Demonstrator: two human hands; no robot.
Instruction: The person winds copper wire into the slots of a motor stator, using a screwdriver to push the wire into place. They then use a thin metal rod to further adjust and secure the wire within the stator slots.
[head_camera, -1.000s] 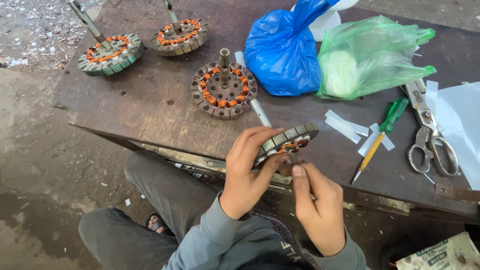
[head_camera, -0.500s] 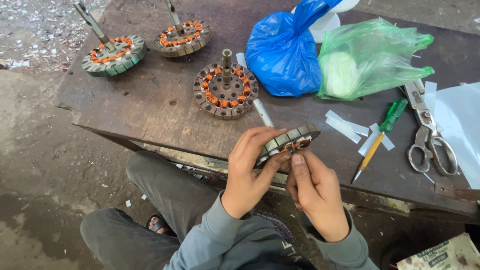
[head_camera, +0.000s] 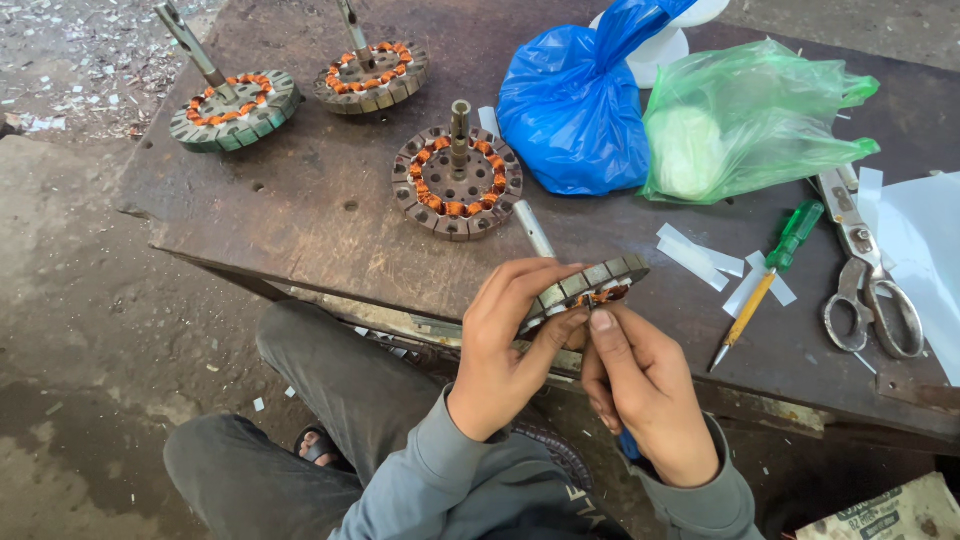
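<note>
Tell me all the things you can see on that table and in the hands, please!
stators on the table: three, grey metal with orange copper coils and upright shafts, left and middle of the table.
held stator: one, grey with orange coils, tilted on edge at the near table edge.
blue bag: one, tied, at the back.
green bag: one, see-through, right of the blue bag.
screwdriver: one, green handle, right of the hands.
scissors: one pair, grey metal, far right.
paper strips: a few, white, by the screwdriver.
table: one, dark brown metal.
left hand: grips the held stator from the side.
right hand: fingers press at its coils.
</note>
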